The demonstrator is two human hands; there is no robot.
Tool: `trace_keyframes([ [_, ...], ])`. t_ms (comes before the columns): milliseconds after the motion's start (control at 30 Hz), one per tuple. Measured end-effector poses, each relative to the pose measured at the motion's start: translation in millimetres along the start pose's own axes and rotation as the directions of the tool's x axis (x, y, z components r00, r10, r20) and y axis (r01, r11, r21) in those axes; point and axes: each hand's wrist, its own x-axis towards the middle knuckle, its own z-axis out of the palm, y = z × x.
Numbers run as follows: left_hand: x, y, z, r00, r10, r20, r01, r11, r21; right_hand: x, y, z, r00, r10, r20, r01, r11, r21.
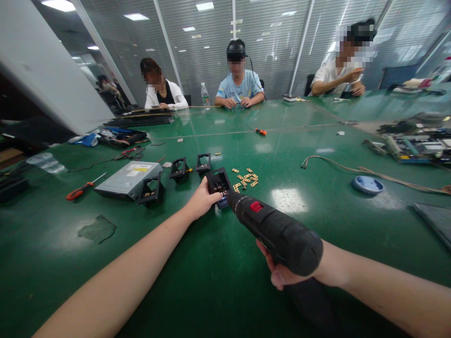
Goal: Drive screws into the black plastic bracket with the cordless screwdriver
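Observation:
My right hand (282, 272) is wrapped round the grip of a black cordless drill (278, 230) with a red switch on top. The drill's nose points away to the left, at a small black plastic housing (219, 180). My left hand (202, 199) grips that housing from its left side, thumb over the near edge. Small metal parts show inside the housing; the drill's tip is hidden against it. Just right of the housing lies a scatter of small brass plates (247, 177). Similar black frames stand to the left, one (203, 163) behind my left hand and another (179, 169) farther left.
A silver disc drive (128, 180) lies at left, with a black frame (151, 191) against it and an orange screwdriver (80, 191) beyond. A blue round dish (368, 184) and cables (380, 172) are at right. Three people sit across the green table (218, 263).

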Motion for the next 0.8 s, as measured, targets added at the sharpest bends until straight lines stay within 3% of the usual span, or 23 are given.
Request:
trace_keyframes([
  [467,1,0,0,1.000,-0.021,-0.005,0.020,0.998,-0.062,-4,-23,8,0.997,0.074,-0.005,-0.074,0.993,0.087],
  [633,6,-11,1,0.999,-0.045,0.013,0.047,0.971,-0.234,-7,-37,12,0.993,0.106,-0.041,-0.100,0.986,0.136],
  [800,8,-20,1,0.993,-0.098,0.058,0.112,0.926,-0.360,-5,-22,7,0.997,0.064,-0.032,-0.062,0.996,0.068],
])
